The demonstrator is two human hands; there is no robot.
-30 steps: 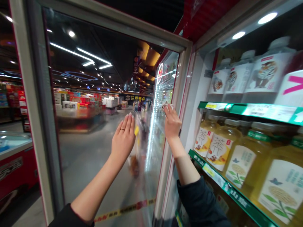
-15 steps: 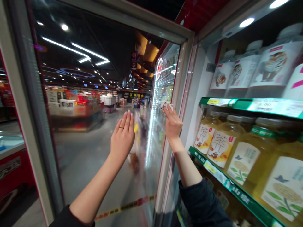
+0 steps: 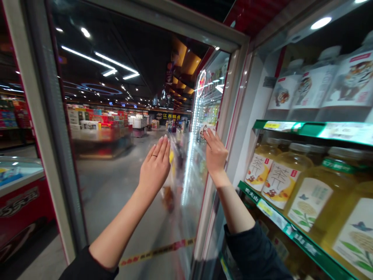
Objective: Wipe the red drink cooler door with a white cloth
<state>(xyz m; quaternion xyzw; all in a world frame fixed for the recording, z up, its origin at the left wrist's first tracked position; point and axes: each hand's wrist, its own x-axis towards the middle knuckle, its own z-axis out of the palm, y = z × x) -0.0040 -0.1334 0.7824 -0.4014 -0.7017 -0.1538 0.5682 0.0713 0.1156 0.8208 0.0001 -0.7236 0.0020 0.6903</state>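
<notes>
My left hand (image 3: 155,163) lies flat, fingers stretched out together with a thin ring on one, at the glass of a framed cooler door (image 3: 122,194). It holds nothing. Nearer the door's right edge is my right hand (image 3: 216,152), its fingers close together and bent over a small white piece with dark markings (image 3: 204,130) at the glass. The fingers partly cover this piece, and I cannot make out its kind.
To the right, open cooler shelves hold tiger-label bottles (image 3: 309,87) above yellow tea bottles (image 3: 284,177), behind a green price rail (image 3: 305,241). A red chest freezer (image 3: 23,210) stands at left. Through the glass show a stocked display (image 3: 101,128) and the store floor.
The door frame and shelves have shifted right in view. Both hands have shifted slightly right too, less than the frame, and keep the same pose; the white piece stays under my right fingers.
</notes>
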